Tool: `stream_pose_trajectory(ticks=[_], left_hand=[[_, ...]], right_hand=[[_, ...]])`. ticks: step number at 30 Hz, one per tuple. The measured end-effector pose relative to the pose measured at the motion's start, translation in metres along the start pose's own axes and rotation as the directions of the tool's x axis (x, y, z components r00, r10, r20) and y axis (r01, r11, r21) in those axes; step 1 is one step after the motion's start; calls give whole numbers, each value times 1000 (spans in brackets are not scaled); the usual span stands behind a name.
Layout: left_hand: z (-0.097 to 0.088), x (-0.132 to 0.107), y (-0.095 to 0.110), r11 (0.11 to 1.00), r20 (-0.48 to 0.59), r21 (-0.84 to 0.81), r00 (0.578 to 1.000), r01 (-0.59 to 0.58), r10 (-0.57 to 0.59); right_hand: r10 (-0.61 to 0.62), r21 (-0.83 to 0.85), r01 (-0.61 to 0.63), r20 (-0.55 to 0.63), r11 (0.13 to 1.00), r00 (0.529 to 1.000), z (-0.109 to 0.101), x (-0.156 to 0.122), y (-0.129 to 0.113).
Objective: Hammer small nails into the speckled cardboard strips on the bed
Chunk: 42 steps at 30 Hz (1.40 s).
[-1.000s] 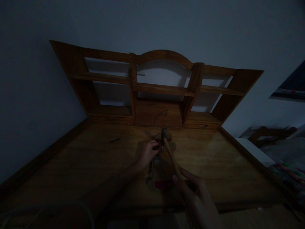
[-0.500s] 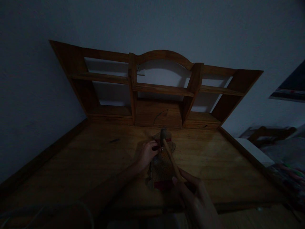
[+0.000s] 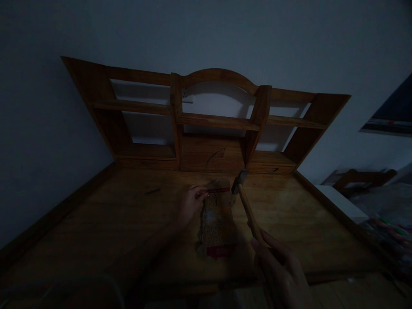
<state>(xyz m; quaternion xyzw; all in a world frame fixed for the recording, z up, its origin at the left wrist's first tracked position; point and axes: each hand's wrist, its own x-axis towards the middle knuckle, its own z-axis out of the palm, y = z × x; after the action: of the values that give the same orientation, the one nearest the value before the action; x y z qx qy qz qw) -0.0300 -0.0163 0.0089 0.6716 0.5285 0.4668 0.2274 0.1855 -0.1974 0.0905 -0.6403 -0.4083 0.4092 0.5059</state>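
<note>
In my right hand (image 3: pixel 278 259) is a hammer (image 3: pixel 247 206), gripped by its wooden handle, with the dark metal head raised at the right of a block. This brown block (image 3: pixel 219 223) lies on the desk, speckled with small dots and crossed by red bands near both ends. My left hand (image 3: pixel 193 199) is at the block's far left edge, thumb and fingers pinched together. A tiny bright spot shows at those fingertips, but what they hold is too small and dark to name.
A wooden desk (image 3: pixel 135 219) carries a shelf unit (image 3: pixel 219 121) along its back, against the wall. One thin dark strip (image 3: pixel 152 191) lies left of my hands. Beyond the right edge stand a white surface (image 3: pixel 341 204) and a wooden chair back (image 3: pixel 363 176).
The hammer has swung right, away from the block's far end and the left fingers. My left hand has shifted slightly left, its fingers still pinched.
</note>
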Motion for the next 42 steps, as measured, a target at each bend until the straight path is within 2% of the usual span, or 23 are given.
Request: stream_pose_trajectory(ticks=[4,8,10,15,22,25,29,34,37,42], left_hand=[[-1,3,-2,996,-41,-71,997,60,-63],[7,1,-4,944,56,-230,972,235,-228],[11,0,-6,907,86,-311,959,283,-270],[15,-1,-7,853,123,-426,953,302,-276],[16,0,-9,842,126,-440,950,311,-285],[17,1,-11,851,122,-422,949,313,-289],[15,2,-10,905,83,-349,970,243,-229],[11,2,5,985,-52,-174,998,21,-30],[11,-1,15,990,-32,-141,999,-29,25],[13,-7,19,988,4,-142,998,-56,57]], right_hand=[[105,-19,-107,-93,994,990,-7,3,3],[116,-25,-119,-104,993,988,-13,5,4],[124,-22,-128,-119,992,985,-15,6,5],[115,27,-112,-126,993,985,-18,8,8],[124,55,-119,-104,991,987,-22,6,12],[117,46,-112,-134,993,984,-23,2,13],[104,26,-101,-180,995,978,-22,0,14],[143,102,-127,-172,987,975,-15,-2,10],[200,139,-181,-139,974,970,-13,-4,5],[219,146,-201,-121,969,968,-10,-7,0]])
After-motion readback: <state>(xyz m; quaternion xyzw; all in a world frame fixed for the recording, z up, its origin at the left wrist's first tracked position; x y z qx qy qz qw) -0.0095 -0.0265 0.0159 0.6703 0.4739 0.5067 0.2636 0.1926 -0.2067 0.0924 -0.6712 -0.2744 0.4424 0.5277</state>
